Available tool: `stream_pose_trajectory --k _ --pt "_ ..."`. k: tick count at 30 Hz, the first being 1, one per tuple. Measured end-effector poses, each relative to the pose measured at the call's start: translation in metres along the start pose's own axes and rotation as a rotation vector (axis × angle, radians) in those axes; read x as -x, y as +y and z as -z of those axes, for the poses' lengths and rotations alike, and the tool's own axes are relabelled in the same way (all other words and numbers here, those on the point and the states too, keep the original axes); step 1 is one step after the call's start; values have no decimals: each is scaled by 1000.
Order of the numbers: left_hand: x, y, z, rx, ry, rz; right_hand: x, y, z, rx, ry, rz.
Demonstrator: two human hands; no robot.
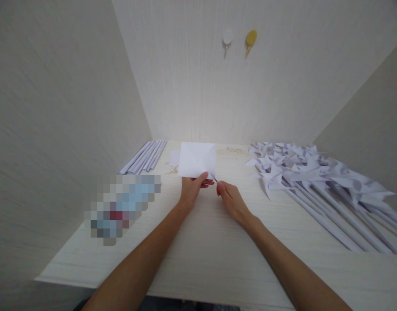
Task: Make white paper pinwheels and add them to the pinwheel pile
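Note:
My left hand (195, 186) is closed on the lower edge of a square sheet of white paper (196, 159), with the thumb on top and fingers beneath. Faint diagonal creases and a small mark near the middle show on the sheet, which is held tilted above the table. My right hand (229, 196) is closed around what look like scissors (214, 177). Only their thin dark blade shows, at the paper's lower right corner; the handles are hidden in my fingers.
Several white paper pinwheels (282, 162) with rolled paper sticks (334, 211) are heaped on the right. Rolled paper tubes (145, 157) lie at the back left, near more paper (174, 158) and small tan pieces (234, 150). A pixelated patch (127, 207) hides something on the left. Walls enclose the table (198, 259).

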State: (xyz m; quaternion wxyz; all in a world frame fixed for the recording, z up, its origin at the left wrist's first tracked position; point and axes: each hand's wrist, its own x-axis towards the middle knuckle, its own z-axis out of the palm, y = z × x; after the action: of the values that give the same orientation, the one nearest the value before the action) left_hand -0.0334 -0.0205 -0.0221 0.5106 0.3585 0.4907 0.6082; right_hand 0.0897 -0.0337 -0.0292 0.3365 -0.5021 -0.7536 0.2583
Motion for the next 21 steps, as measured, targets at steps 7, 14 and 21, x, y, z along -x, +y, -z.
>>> stream_pose_trajectory --k 7,14,21 --pt "0 -1 0 5 10 -2 -1 2 -1 -31 0 9" --pt "0 0 0 8 4 -4 -1 2 0 -27 -4 -5" --pt "0 1 0 -7 9 -2 -1 2 -1 -20 4 -7"
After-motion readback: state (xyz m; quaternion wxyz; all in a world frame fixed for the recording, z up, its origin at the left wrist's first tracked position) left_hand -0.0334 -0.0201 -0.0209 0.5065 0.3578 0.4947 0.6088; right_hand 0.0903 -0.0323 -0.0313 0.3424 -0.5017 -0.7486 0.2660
